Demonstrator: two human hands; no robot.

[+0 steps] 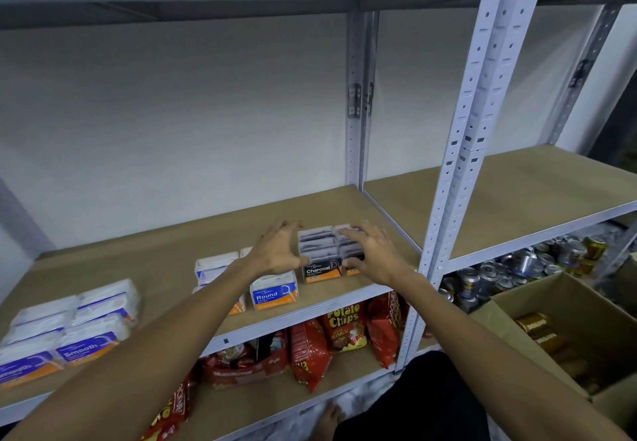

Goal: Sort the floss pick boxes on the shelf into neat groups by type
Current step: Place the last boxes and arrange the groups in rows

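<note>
Right now both hands are over the Charcoal boxes on the shelf, near its right front corner by the upright post. Left hand has a wide grip, fingers spread, thumb touching the left side of the front Charcoal box; it hides whatever sits behind it. Right hand also has a wide grip, fingers splayed over the right column of the black boxes, so most of that column's labels are covered & only an orange strip shows at the front. Neither hand has a box lifted.

Charcoal group looks like 2 columns running front to back; exact count can't be told w/ the hands on top.

Round boxes sit just left of them at the shelf's front edge; the left forearm cuts across this group, so only one label reads clearly. Smooth boxes are well apart at the far left, stacked in rows, blurred & cut off by the frame edge.

Below: chip bags on the lower shelf, cans to the right, a cardboard box partly out of frame, contents hard to read.
</note>
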